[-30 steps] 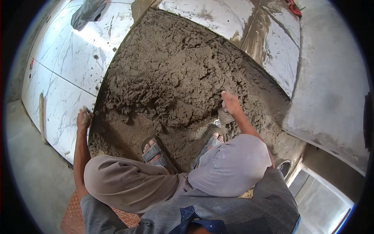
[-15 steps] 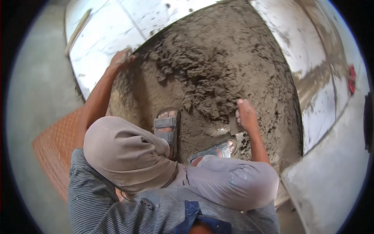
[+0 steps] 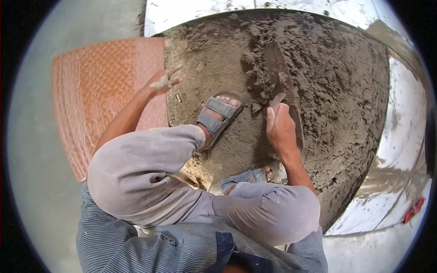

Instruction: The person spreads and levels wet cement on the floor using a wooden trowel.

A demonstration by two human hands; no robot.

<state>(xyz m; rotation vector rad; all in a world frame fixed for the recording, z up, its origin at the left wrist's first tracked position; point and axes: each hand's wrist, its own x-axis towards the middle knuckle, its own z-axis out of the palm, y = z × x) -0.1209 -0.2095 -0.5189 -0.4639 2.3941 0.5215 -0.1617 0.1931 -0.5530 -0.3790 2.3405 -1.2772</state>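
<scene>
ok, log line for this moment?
left hand: open, beside orange patterned sheet | right hand: gripping long-bladed trowel at brown mortar | around: white tiles

Left hand (image 3: 165, 83) has moved from the white tile (image 3: 182, 11) to the edge of the orange panel (image 3: 109, 68), upper left of frame.

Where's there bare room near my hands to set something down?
The grey floor left of and beyond the orange panel looks bare, as does that panel's far-left part, away from the left hand. It's crowded around the right hand: trowel, lumpy mortar and sandals.
</scene>
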